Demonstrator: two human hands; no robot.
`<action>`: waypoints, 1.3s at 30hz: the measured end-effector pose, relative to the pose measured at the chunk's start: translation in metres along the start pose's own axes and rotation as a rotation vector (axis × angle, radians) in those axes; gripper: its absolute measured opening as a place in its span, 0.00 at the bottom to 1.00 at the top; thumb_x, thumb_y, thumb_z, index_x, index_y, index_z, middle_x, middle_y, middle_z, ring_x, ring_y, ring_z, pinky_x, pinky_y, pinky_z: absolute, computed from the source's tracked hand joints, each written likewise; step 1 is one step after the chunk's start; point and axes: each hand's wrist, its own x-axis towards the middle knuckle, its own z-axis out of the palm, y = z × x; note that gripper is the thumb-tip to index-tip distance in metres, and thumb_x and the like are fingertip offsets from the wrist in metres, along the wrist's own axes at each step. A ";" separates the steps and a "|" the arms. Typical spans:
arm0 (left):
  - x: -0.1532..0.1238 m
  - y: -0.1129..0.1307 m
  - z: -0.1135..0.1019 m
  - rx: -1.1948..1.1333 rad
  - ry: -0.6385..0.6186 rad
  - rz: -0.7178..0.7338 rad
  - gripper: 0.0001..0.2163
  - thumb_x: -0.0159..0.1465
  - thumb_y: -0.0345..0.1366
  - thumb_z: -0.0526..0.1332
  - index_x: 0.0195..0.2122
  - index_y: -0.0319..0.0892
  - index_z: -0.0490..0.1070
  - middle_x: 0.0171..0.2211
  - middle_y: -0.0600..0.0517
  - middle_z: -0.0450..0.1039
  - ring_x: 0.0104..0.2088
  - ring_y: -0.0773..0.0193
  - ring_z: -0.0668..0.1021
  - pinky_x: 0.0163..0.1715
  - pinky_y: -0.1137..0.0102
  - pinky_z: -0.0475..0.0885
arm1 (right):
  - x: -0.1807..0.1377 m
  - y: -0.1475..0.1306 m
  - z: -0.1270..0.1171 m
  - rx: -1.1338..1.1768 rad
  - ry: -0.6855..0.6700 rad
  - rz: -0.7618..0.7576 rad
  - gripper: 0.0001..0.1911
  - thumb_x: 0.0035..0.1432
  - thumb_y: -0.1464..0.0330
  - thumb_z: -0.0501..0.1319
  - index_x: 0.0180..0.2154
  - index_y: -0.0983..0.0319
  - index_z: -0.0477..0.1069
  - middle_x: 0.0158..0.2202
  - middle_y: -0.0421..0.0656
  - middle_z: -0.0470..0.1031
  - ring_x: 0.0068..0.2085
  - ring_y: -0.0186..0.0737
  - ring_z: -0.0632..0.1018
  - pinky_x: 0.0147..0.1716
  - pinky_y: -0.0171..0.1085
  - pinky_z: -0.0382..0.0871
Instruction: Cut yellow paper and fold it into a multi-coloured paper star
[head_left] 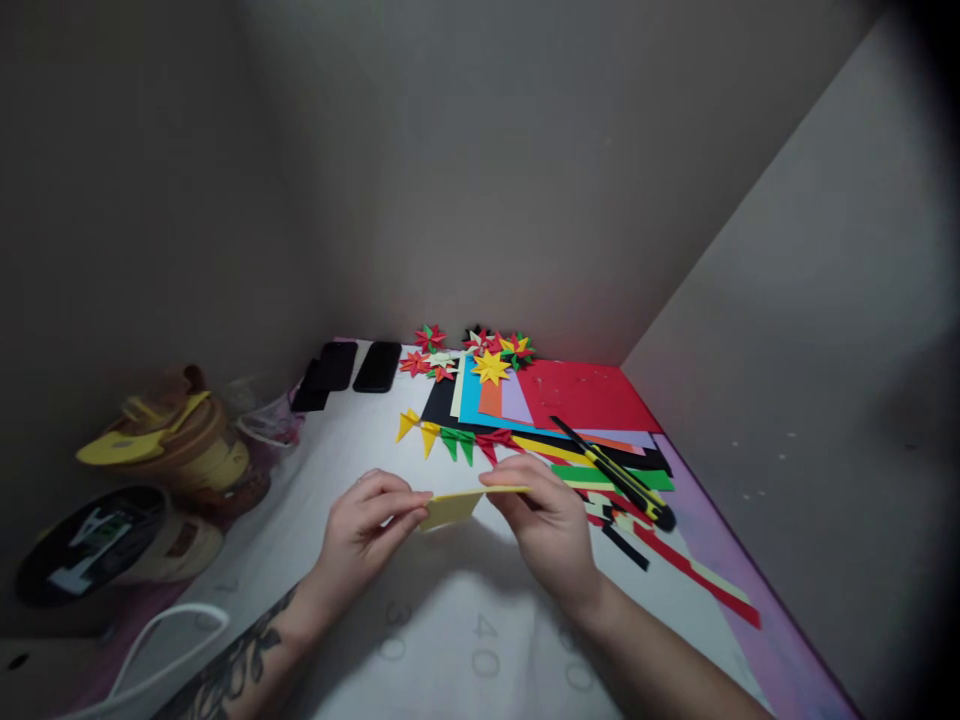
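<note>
Where the yellow paper (452,511) is raised: it is held stretched between both hands, above the white sheet (360,435) printed with grey numerals
Left hand (373,520): the paper's left end is pinched between thumb and fingers
Right hand (544,520): the other end is gripped between thumb and bent fingers
Folded paper points (458,443): laid out in a row just beyond the hands, in yellow, green and red
Paper stars (491,368): clustered toward the wall, the yellow one set on the coloured sheets (592,395)
Craft knife (622,478): laid slantwise over cut paper strips (709,583), right of the right hand
Black phone (377,367): placed at the back left
Black-lidded tub (90,545): stood at the left, its lettering blurred
</note>
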 end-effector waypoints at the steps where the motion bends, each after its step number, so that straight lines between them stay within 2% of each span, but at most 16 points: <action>1: 0.000 0.000 0.000 -0.016 -0.004 -0.032 0.04 0.53 0.35 0.67 0.29 0.50 0.81 0.25 0.48 0.74 0.27 0.61 0.74 0.26 0.70 0.70 | 0.001 -0.001 0.000 -0.009 -0.001 0.006 0.08 0.58 0.73 0.61 0.36 0.55 0.77 0.32 0.42 0.74 0.34 0.38 0.75 0.33 0.37 0.70; 4: 0.001 0.000 0.001 -0.037 -0.031 -0.096 0.02 0.53 0.37 0.67 0.25 0.50 0.81 0.24 0.47 0.74 0.27 0.60 0.73 0.26 0.69 0.69 | 0.004 -0.003 0.002 -0.021 -0.007 0.024 0.08 0.59 0.72 0.60 0.35 0.56 0.77 0.31 0.42 0.74 0.33 0.38 0.75 0.32 0.36 0.70; 8: 0.001 0.001 0.001 -0.026 -0.072 -0.108 0.04 0.54 0.37 0.66 0.25 0.47 0.80 0.25 0.48 0.73 0.27 0.62 0.73 0.24 0.71 0.67 | 0.006 -0.005 0.004 -0.023 -0.017 0.053 0.07 0.59 0.70 0.59 0.32 0.58 0.76 0.31 0.43 0.74 0.33 0.38 0.74 0.31 0.35 0.69; 10: 0.001 0.001 0.001 -0.042 -0.047 -0.121 0.05 0.55 0.37 0.65 0.24 0.46 0.78 0.24 0.49 0.73 0.27 0.62 0.72 0.25 0.71 0.66 | 0.007 -0.004 0.005 -0.025 -0.046 0.101 0.08 0.59 0.69 0.58 0.29 0.60 0.74 0.30 0.42 0.73 0.32 0.37 0.73 0.30 0.34 0.67; 13: 0.001 -0.004 0.004 -0.126 0.072 -0.211 0.07 0.56 0.38 0.64 0.22 0.44 0.75 0.24 0.51 0.71 0.28 0.63 0.71 0.29 0.71 0.66 | 0.006 0.002 0.010 -0.042 -0.199 0.230 0.10 0.56 0.67 0.59 0.23 0.62 0.69 0.26 0.40 0.69 0.27 0.35 0.69 0.25 0.32 0.63; 16: 0.001 -0.010 0.007 -0.358 0.151 -0.330 0.09 0.56 0.39 0.65 0.23 0.42 0.73 0.26 0.52 0.71 0.30 0.64 0.72 0.32 0.72 0.67 | 0.000 0.012 0.018 -0.039 -0.315 0.433 0.16 0.54 0.64 0.60 0.18 0.62 0.62 0.19 0.36 0.61 0.23 0.32 0.64 0.21 0.31 0.56; 18: 0.001 -0.012 0.010 -0.595 0.065 -0.425 0.08 0.55 0.41 0.66 0.29 0.42 0.74 0.31 0.51 0.74 0.34 0.61 0.74 0.35 0.70 0.68 | -0.005 0.020 0.023 0.049 -0.339 0.567 0.16 0.53 0.61 0.59 0.20 0.62 0.62 0.19 0.36 0.62 0.22 0.31 0.64 0.21 0.31 0.55; 22: 0.001 -0.011 0.015 -1.090 -0.203 -0.718 0.21 0.55 0.44 0.64 0.48 0.41 0.71 0.45 0.44 0.75 0.45 0.49 0.77 0.42 0.60 0.71 | -0.017 0.032 0.033 0.255 -0.469 0.748 0.15 0.52 0.58 0.61 0.24 0.63 0.67 0.22 0.38 0.68 0.23 0.33 0.67 0.23 0.32 0.59; 25: 0.003 -0.011 0.017 -1.300 -0.208 -0.874 0.22 0.58 0.40 0.61 0.54 0.42 0.65 0.48 0.43 0.74 0.50 0.50 0.75 0.51 0.56 0.67 | -0.023 0.034 0.040 0.247 -0.552 0.758 0.15 0.54 0.60 0.60 0.23 0.64 0.67 0.22 0.39 0.69 0.24 0.33 0.68 0.23 0.32 0.60; 27: 0.006 -0.015 0.016 -1.350 -0.129 -0.919 0.22 0.60 0.38 0.59 0.56 0.43 0.63 0.46 0.45 0.75 0.47 0.53 0.77 0.52 0.56 0.67 | -0.025 0.033 0.041 0.157 -0.503 0.655 0.14 0.58 0.61 0.57 0.26 0.64 0.69 0.24 0.40 0.70 0.25 0.34 0.69 0.24 0.32 0.62; 28: 0.008 -0.017 0.014 -1.367 -0.076 -0.925 0.22 0.61 0.37 0.59 0.57 0.44 0.62 0.44 0.46 0.76 0.45 0.55 0.78 0.51 0.55 0.68 | -0.026 0.033 0.040 0.086 -0.448 0.552 0.13 0.59 0.62 0.56 0.29 0.63 0.70 0.26 0.41 0.72 0.27 0.35 0.70 0.26 0.34 0.64; 31: 0.014 -0.024 0.007 -1.406 0.093 -0.913 0.20 0.62 0.34 0.57 0.56 0.44 0.63 0.42 0.49 0.76 0.42 0.58 0.79 0.50 0.55 0.69 | -0.027 0.032 0.033 -0.156 -0.335 0.051 0.12 0.59 0.61 0.57 0.42 0.61 0.70 0.39 0.47 0.73 0.39 0.42 0.72 0.39 0.41 0.68; 33: 0.017 -0.028 0.003 -1.420 0.172 -0.924 0.18 0.62 0.33 0.56 0.54 0.42 0.65 0.42 0.48 0.77 0.42 0.58 0.79 0.49 0.55 0.70 | -0.030 0.033 0.030 -0.303 -0.398 -0.295 0.18 0.57 0.59 0.61 0.47 0.59 0.68 0.43 0.49 0.72 0.43 0.46 0.71 0.44 0.46 0.67; 34: 0.019 -0.029 0.001 -1.425 0.203 -0.934 0.17 0.62 0.32 0.56 0.53 0.41 0.66 0.42 0.47 0.77 0.42 0.58 0.79 0.48 0.55 0.71 | -0.032 0.034 0.030 -0.365 -0.451 -0.420 0.20 0.56 0.59 0.62 0.48 0.59 0.68 0.44 0.49 0.72 0.44 0.47 0.71 0.45 0.47 0.66; 36: 0.020 -0.032 -0.001 -1.438 0.247 -0.942 0.16 0.61 0.31 0.56 0.51 0.39 0.67 0.42 0.46 0.77 0.41 0.58 0.79 0.47 0.56 0.72 | -0.037 0.036 0.033 -0.468 -0.516 -0.565 0.20 0.56 0.60 0.62 0.50 0.58 0.67 0.47 0.49 0.71 0.46 0.47 0.70 0.46 0.47 0.66; 39: 0.019 -0.035 0.003 -1.443 0.307 -0.946 0.14 0.61 0.30 0.55 0.48 0.38 0.69 0.41 0.45 0.77 0.40 0.59 0.79 0.46 0.57 0.73 | -0.045 0.038 0.044 -0.589 -0.461 -0.618 0.19 0.58 0.67 0.60 0.52 0.55 0.66 0.52 0.48 0.69 0.53 0.48 0.66 0.50 0.48 0.64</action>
